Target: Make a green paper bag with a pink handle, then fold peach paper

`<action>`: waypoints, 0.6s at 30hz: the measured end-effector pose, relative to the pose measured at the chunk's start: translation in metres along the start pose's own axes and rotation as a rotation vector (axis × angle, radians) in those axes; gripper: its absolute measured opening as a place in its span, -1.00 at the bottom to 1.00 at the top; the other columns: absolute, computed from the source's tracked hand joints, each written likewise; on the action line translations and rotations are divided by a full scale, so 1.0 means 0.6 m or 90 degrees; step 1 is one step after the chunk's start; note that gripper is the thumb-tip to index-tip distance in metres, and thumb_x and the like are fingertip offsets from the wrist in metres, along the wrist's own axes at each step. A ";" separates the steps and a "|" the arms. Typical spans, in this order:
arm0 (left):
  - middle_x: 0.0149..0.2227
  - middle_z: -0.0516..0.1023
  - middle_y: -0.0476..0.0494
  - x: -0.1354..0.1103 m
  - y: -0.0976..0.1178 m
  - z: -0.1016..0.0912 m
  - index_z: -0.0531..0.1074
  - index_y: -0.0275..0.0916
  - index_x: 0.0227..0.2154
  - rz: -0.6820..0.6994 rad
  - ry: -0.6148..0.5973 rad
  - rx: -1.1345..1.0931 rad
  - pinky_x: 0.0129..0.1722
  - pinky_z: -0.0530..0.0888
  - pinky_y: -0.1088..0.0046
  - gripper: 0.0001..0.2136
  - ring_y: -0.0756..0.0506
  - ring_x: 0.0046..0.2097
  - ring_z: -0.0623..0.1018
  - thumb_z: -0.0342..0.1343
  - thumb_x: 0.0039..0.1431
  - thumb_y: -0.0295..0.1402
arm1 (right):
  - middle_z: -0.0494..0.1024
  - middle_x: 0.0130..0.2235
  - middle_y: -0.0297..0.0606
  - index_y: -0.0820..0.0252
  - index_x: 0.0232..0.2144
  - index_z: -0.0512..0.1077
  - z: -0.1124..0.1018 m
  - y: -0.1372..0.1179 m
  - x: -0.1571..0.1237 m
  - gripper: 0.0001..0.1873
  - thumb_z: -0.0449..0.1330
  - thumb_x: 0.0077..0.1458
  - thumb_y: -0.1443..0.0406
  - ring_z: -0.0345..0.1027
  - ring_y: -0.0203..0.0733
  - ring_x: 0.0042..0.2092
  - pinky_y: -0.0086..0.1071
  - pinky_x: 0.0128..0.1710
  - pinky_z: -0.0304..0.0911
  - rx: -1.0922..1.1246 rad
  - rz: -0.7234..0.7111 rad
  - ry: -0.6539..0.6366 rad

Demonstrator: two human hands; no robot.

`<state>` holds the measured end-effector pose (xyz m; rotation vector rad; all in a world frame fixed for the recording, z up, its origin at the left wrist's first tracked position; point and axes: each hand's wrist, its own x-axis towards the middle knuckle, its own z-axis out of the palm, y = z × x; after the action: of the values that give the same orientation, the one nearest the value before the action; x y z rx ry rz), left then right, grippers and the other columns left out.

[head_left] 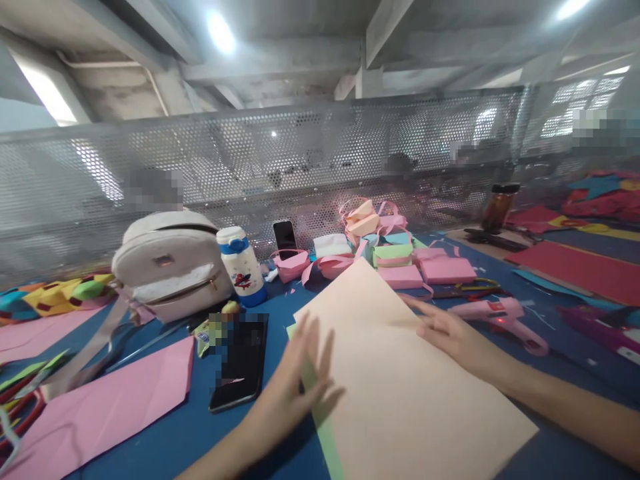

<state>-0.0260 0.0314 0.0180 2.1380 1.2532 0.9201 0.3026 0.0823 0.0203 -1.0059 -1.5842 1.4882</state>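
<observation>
A large cream sheet of paper (pixel 400 360) lies in front of me on the blue table, turned so one corner points away. Under its left edge shows a strip of a light green sheet (pixel 327 443). My left hand (pixel 295 383) is at that left edge, slightly blurred, its fingers spread and nothing visible between them. Along the upper right edge, my right hand (pixel 455 337) rests on the cream sheet with fingers stretched out. Whether its thumb is under the paper I cannot tell.
A black phone (pixel 245 367) and pink paper (pixel 120 400) lie left. Behind stand a white backpack (pixel 173 267) and bottle (pixel 243 270). Small folded paper bags (pixel 395 257) sit near the perforated metal screen (pixel 300 153). A pink glue gun (pixel 500 317) lies beyond my right hand.
</observation>
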 end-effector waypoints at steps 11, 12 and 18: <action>0.02 0.59 -0.45 0.046 0.023 -0.014 0.52 -0.37 0.00 -0.254 -0.038 -0.535 -0.01 0.54 0.08 -0.48 -0.42 0.02 0.60 0.40 0.02 -0.19 | 0.55 0.10 -0.07 0.08 0.19 0.33 0.032 -0.007 0.002 -0.32 0.37 0.03 0.16 0.51 0.10 0.03 -0.05 0.03 0.41 0.213 -0.032 -0.049; 0.00 0.61 -0.42 0.045 0.022 -0.012 0.54 -0.35 -0.02 -0.260 -0.040 -0.548 -0.02 0.55 0.11 -0.49 -0.40 0.00 0.61 0.42 -0.01 -0.21 | 0.57 0.08 -0.07 0.10 0.17 0.35 0.032 -0.009 0.006 -0.34 0.37 0.03 0.16 0.52 0.10 0.03 -0.06 0.03 0.41 0.196 -0.029 -0.059; 0.00 0.62 -0.35 0.048 0.008 -0.007 0.57 -0.35 -0.06 -0.273 -0.001 -0.591 -0.01 0.55 0.22 -0.55 -0.33 0.01 0.62 0.41 0.02 -0.22 | 0.64 -0.11 -0.12 0.21 0.06 0.42 0.028 -0.031 0.036 -0.53 0.15 0.18 0.10 0.58 0.00 -0.15 -0.14 -0.11 0.46 -0.162 -0.083 -0.092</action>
<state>-0.0168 0.0550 0.0328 1.0977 0.9418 1.0232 0.2772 0.0940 0.0378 -0.9286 -1.9411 1.3179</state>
